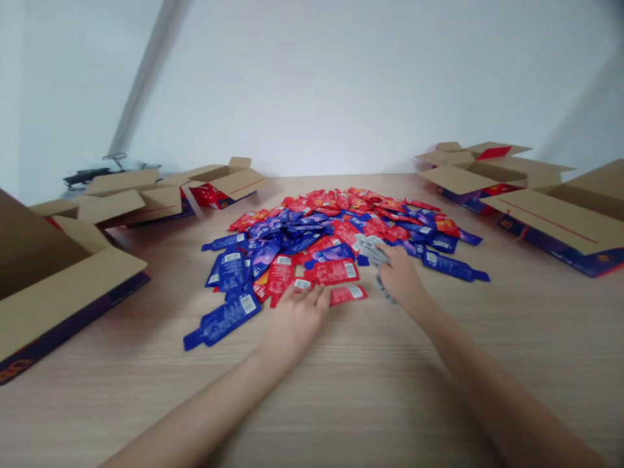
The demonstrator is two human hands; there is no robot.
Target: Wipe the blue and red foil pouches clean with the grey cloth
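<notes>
My left hand [299,313] reaches over the near edge of a pile of sachets, palm down, fingers slightly bent and apart. Its fingertips touch a red sachet [303,284], and another red sachet [348,294] lies beside the thumb side. To the right, my right hand [400,276] is closed around a limp grey bundle [373,251], blurred, whose kind I cannot make out. Part of that grey stuff hangs below the fingers. Blue sachets [229,318] with spout-like necks and white barcode labels lie left of my left hand. Red and blue sachets [341,211] heap up behind both hands.
Open cardboard boxes stand on both sides: a large one [73,286] at near left, more [227,185] behind it, and others [560,208] at right. Their flaps stick out over the wooden table [351,396]. A white wall [341,84] rises behind.
</notes>
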